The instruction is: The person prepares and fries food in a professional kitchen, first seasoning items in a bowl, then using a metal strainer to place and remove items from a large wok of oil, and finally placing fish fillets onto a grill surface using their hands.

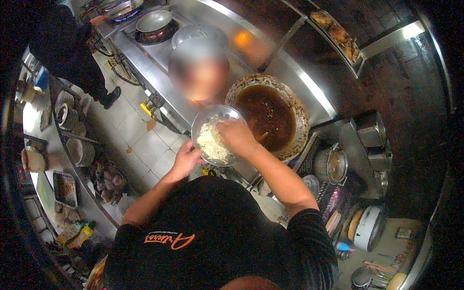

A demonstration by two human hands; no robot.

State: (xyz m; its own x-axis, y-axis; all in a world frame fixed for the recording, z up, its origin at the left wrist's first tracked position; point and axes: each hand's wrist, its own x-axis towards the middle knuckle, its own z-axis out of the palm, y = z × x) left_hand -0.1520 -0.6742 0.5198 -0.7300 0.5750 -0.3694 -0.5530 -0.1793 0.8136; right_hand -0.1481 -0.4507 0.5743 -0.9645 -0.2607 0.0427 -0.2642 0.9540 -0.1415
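My left hand (189, 158) grips the near-left rim of a round metal bowl (233, 113). Pale, flour-like powder (210, 140) lies in the bowl. Over the bowl's right side, my right hand (236, 135) reaches in with its fingertips down at the powder. Those fingers are partly hidden, so whether they hold anything is unclear. Just right of the bowl, a large deep pan (302, 125) with a spattered rim contains dark brown liquid (270, 112), probably cooking oil. A small light piece shows in the liquid near my right wrist.
A steel range (152, 63) runs up-left, with a wok (154, 21) on a burner. A blurred patch hides part of it. Another person (69, 50) stands at its far end. Stacked bowls (79, 152) fill a left shelf; a strainer (337, 163) is at right.
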